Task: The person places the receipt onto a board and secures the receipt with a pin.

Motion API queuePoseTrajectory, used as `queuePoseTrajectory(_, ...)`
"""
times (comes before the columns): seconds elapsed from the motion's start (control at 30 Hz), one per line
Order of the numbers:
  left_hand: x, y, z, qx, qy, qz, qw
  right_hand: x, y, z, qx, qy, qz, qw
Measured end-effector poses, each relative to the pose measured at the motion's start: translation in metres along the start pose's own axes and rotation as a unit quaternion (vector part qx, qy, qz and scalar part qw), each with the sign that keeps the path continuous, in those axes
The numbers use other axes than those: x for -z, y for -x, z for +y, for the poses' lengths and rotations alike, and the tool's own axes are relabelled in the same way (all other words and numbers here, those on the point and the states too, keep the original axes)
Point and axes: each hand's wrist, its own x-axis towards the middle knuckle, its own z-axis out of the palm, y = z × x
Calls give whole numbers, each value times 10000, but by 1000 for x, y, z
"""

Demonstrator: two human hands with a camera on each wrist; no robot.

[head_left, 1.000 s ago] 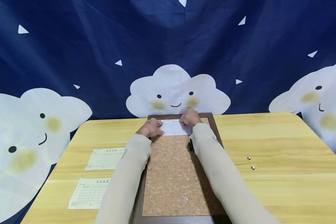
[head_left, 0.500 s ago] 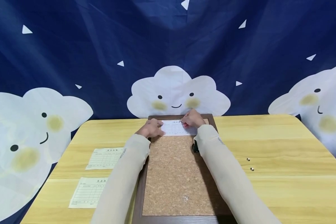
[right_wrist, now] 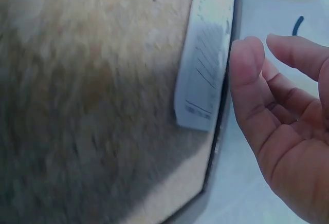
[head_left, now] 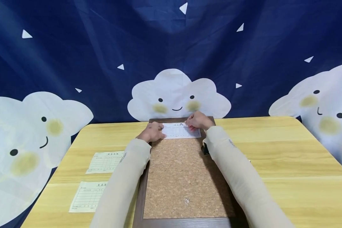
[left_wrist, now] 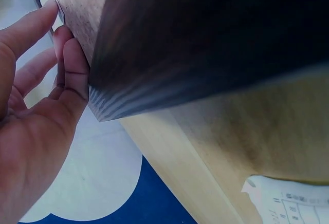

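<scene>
A cork board (head_left: pixel 182 177) in a dark brown frame lies lengthwise on the yellow wooden table (head_left: pixel 288 152). A small white printed slip (head_left: pixel 180 131) lies flat across the board's far end. My left hand (head_left: pixel 153 131) rests on the slip's left edge, its fingers fairly straight. In the left wrist view that hand (left_wrist: pixel 36 131) touches the frame's corner (left_wrist: pixel 169 54). My right hand (head_left: pixel 198 121) hovers at the slip's top right corner. The right wrist view shows it (right_wrist: pixel 282 131) loosely curled and holding nothing, beside the slip (right_wrist: pixel 205 70) on the cork (right_wrist: pixel 92 106).
Two pale green printed forms (head_left: pixel 105 162) (head_left: pixel 87 196) lie on the table left of the board; one shows in the left wrist view (left_wrist: pixel 293 203). A dark blue cloud-print curtain (head_left: pixel 171 47) hangs behind the table's far edge. Both sleeved forearms reach across the board.
My right hand has slid a little to the right, uncovering more of the slip. My right forearm now hides the two small metal pins on the table. The left hand stays put.
</scene>
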Motion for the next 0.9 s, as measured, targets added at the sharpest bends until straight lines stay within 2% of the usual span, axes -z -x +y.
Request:
queuePoseTrajectory(0.33,3,3,-4,-404,-138,42,9991,13,14,-2,377,250,-167,9988)
queuePoseTrajectory(0.9,7,17,-5,-497,261,73,9984,20,34,10,654,523,-294,9960)
